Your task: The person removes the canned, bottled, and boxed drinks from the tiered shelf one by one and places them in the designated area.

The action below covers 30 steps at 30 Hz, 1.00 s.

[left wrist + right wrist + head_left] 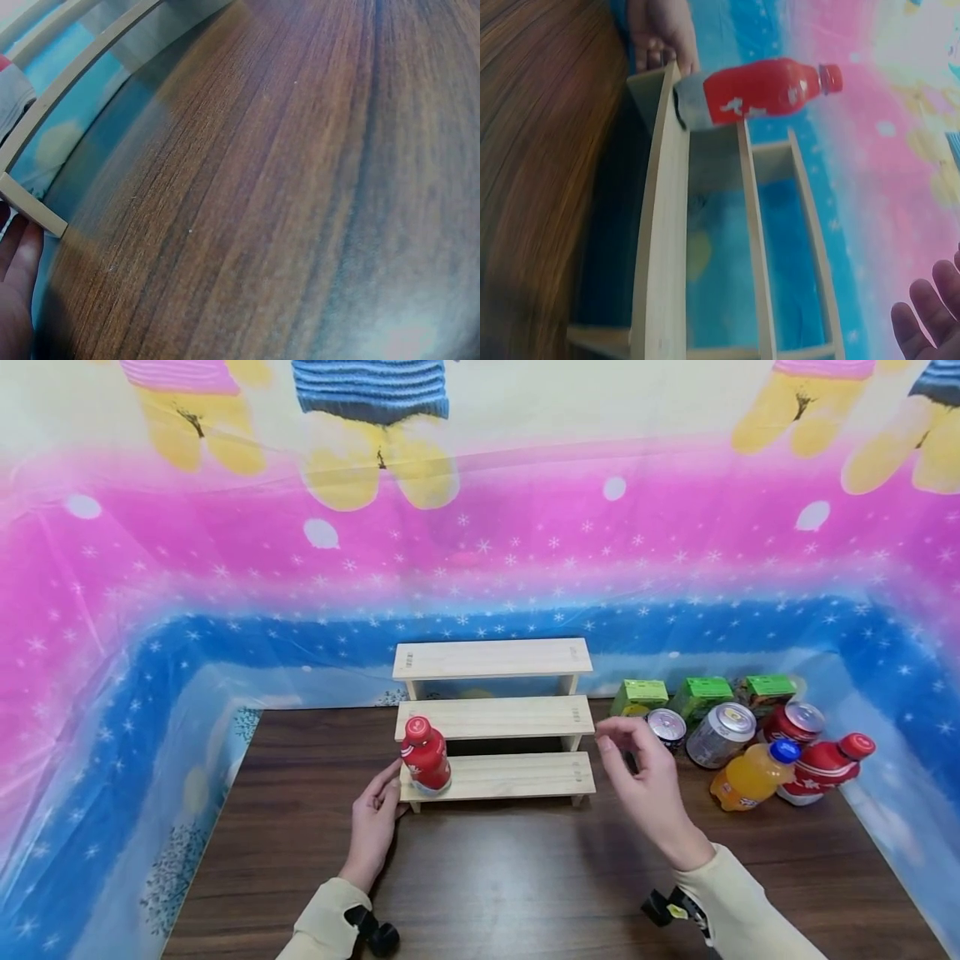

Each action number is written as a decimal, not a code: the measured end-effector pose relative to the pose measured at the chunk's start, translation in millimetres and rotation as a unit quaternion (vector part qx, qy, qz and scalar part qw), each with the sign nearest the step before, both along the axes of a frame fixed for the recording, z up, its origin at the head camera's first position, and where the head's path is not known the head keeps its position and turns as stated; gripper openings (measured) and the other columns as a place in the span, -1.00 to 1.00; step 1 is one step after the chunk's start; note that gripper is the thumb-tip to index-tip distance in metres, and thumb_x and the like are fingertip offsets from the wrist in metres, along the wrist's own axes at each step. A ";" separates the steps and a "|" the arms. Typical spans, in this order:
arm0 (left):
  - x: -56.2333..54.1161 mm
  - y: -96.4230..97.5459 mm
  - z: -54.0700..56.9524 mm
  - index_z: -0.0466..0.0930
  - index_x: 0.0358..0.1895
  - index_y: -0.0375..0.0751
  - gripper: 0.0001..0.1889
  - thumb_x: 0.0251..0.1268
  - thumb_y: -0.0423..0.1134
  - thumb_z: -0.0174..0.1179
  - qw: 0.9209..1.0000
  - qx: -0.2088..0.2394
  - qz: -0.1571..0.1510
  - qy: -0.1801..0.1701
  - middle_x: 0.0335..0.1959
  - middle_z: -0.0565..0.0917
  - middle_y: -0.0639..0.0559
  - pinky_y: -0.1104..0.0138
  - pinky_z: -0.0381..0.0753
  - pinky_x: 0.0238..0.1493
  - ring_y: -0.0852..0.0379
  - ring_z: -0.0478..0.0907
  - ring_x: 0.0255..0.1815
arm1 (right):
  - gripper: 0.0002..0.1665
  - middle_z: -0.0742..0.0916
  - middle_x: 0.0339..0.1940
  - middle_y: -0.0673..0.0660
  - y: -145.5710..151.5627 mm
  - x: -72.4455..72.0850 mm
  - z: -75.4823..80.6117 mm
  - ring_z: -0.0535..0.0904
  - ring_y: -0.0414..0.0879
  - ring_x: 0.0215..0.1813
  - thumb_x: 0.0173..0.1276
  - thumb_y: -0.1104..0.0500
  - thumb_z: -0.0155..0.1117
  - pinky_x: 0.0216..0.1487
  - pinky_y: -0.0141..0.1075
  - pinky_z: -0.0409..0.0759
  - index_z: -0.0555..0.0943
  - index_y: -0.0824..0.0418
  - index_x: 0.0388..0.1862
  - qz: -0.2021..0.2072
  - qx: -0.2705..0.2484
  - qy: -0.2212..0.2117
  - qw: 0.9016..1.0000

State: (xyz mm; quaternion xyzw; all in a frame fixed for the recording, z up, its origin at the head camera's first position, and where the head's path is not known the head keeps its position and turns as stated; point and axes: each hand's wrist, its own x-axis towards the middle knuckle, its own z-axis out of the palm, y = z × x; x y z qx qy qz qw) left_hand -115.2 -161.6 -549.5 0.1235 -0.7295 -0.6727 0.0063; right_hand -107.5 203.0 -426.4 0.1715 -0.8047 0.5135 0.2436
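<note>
A three-step wooden shelf (517, 774) stands on the table. On the left end of its lowest step, a red-wrapped bottle (426, 758) with a red cap is upright. My left hand (374, 817) holds that same end of the shelf, beside the bottle; its fingers (22, 259) show against the shelf's leg in the left wrist view. To the right of the shelf, my right hand (647, 781) is raised with loosely bent fingers and nothing in them. In the right wrist view, its fingertips (930, 311) appear apart from the shelf.
At the right stand green-topped cartons (701, 695), a silver can (722, 735), a dark can (666, 727), a red can (793, 724), an orange drink bottle (753, 777) and another red bottle (821, 770). A patterned cloth (480, 568) hangs behind the dark wooden table (495, 877).
</note>
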 end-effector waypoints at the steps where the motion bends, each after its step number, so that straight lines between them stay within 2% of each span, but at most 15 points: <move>1: 0.2 -0.2 -0.2 0.51 0.47 -0.09 -0.59 0.68 -0.28 0.02 1.000 0.000 0.000 0.001 -0.30 0.38 0.02 0.43 0.73 -0.02 0.28 0.60 -0.03 | -0.71 0.72 -0.11 0.17 -4.9 -2.0 0.3 0.60 -0.24 -0.07 0.44 0.51 0.24 -0.01 -0.53 0.55 0.64 0.31 0.06 0.008 -0.001 0.004 1.000; 8: 0.8 -1.3 0.3 0.51 0.47 -0.10 -0.59 0.69 -0.27 0.02 1.000 -0.004 0.002 0.002 -0.33 0.34 0.02 0.46 0.73 -0.04 0.29 0.60 -0.04 | -0.75 0.72 -0.07 0.11 -36.7 -16.9 2.3 0.61 -0.12 -0.11 0.42 0.49 0.26 -0.02 -0.44 0.59 0.64 0.31 0.02 0.064 0.000 0.016 0.998; 13: 0.7 -1.3 1.0 0.52 0.47 -0.07 -0.59 0.69 -0.24 0.03 1.000 -0.001 0.002 0.001 -0.33 0.35 0.04 0.45 0.73 -0.05 0.27 0.58 -0.04 | -0.79 0.72 -0.01 0.08 -57.0 -23.5 5.6 0.63 -0.10 -0.08 0.51 0.39 0.24 -0.03 -0.30 0.64 0.63 0.26 0.06 0.092 0.010 -0.017 0.996; 20: -0.1 -2.2 1.0 0.52 0.46 -0.06 -0.60 0.69 -0.23 0.03 1.000 -0.002 0.002 0.002 -0.34 0.36 0.04 0.45 0.73 -0.05 0.26 0.59 -0.01 | -0.76 0.70 0.04 0.16 -87.4 -33.4 3.2 0.63 -0.08 0.01 0.52 0.29 0.28 0.06 -0.18 0.71 0.61 0.21 0.12 0.135 0.024 -0.071 0.988; 24: 0.3 -2.0 1.4 0.52 0.47 -0.07 -0.59 0.69 -0.24 0.03 1.000 -0.007 0.001 0.000 -0.36 0.34 0.04 0.46 0.73 -0.07 0.25 0.59 -0.03 | -0.67 0.68 0.07 0.20 -107.8 -39.1 -1.9 0.63 0.01 0.07 0.48 0.23 0.37 0.07 -0.15 0.73 0.59 0.22 0.17 0.167 0.037 -0.091 0.981; 27: 0.3 -1.8 0.7 0.52 0.47 -0.07 -0.59 0.69 -0.24 0.03 1.000 -0.008 0.000 -0.001 -0.37 0.36 0.04 0.46 0.72 -0.07 0.25 0.59 -0.04 | -0.52 0.66 0.16 0.26 -122.7 -42.9 -6.6 0.61 0.06 0.14 0.43 0.17 0.45 0.13 -0.10 0.71 0.56 0.26 0.25 0.187 0.052 -0.110 0.975; 30: 0.4 -1.0 -0.2 0.51 0.48 -0.09 -0.59 0.68 -0.24 0.04 1.000 -0.009 -0.002 0.001 -0.38 0.40 0.03 0.47 0.72 -0.07 0.27 0.60 -0.04 | -0.34 0.62 0.25 0.25 -136.0 -45.6 -11.1 0.59 0.04 0.21 0.38 0.09 0.51 0.20 -0.05 0.68 0.49 0.27 0.36 0.199 0.074 -0.137 0.968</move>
